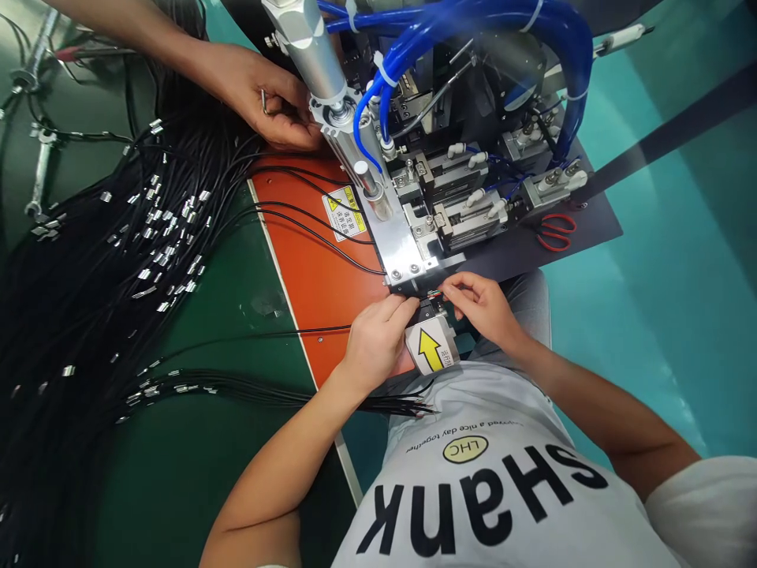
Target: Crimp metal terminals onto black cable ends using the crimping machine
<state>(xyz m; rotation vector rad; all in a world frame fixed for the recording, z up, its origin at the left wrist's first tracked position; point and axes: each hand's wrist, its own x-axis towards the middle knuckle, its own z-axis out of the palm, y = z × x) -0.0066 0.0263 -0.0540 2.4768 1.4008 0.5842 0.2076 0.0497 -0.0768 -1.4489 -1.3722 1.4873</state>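
My left hand [378, 338] is closed on a thin black cable [266, 333] at the front end of the machine [402, 244], the cable trailing off to the left. Fine coloured wires [434, 295] stick out of its end past my left fingertips. At these wires my right hand [482, 308] makes a pinch with thumb and forefinger. Just below my hands sits a metal block with a yellow arrow label [434, 349]. Several more black cables [331, 237] run into the machine's side across the orange base plate [348, 292].
A co-worker's hand [277, 95] holds a hex key by the machine's upper left. A big heap of black cables [118, 276] with silver ends covers the green table [236, 473]. Wrenches [41, 170] lie at left, red-handled scissors [556, 233] at right. Blue hoses [473, 20] arch overhead.
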